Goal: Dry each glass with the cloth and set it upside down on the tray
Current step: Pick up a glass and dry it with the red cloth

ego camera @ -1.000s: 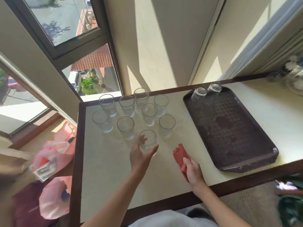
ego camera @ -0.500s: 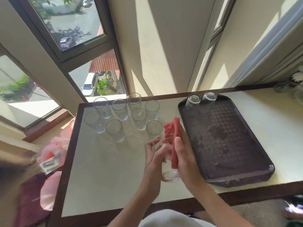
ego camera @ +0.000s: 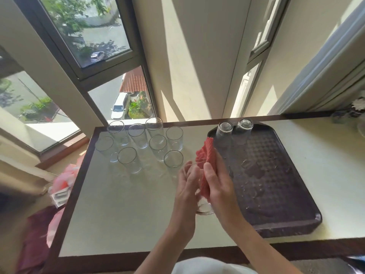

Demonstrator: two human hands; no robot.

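Note:
Above the table's middle, a clear glass (ego camera: 204, 208) is held between both hands. My left hand (ego camera: 186, 186) cups its left side with curled fingers. My right hand (ego camera: 217, 184) presses a red cloth (ego camera: 207, 159) against the glass's right side and rim, thumb over the cloth. Several upright glasses (ego camera: 142, 143) stand in a cluster at the table's far left. The dark brown tray (ego camera: 276, 194) lies to the right, wet with droplets, and two glasses (ego camera: 234, 129) stand upside down at its far left corner.
The cream table (ego camera: 122, 210) has a dark wooden rim. Windows run behind it, with a street below. Pink bags and a dark red cloth (ego camera: 53, 186) lie on the floor at the left. A glass vase with flowers (ego camera: 357, 109) stands at the far right.
My left hand lifted the nearest glass off the table and my right hand brought the red cloth up against it. Both hands now hold the glass slightly nearer the tray.

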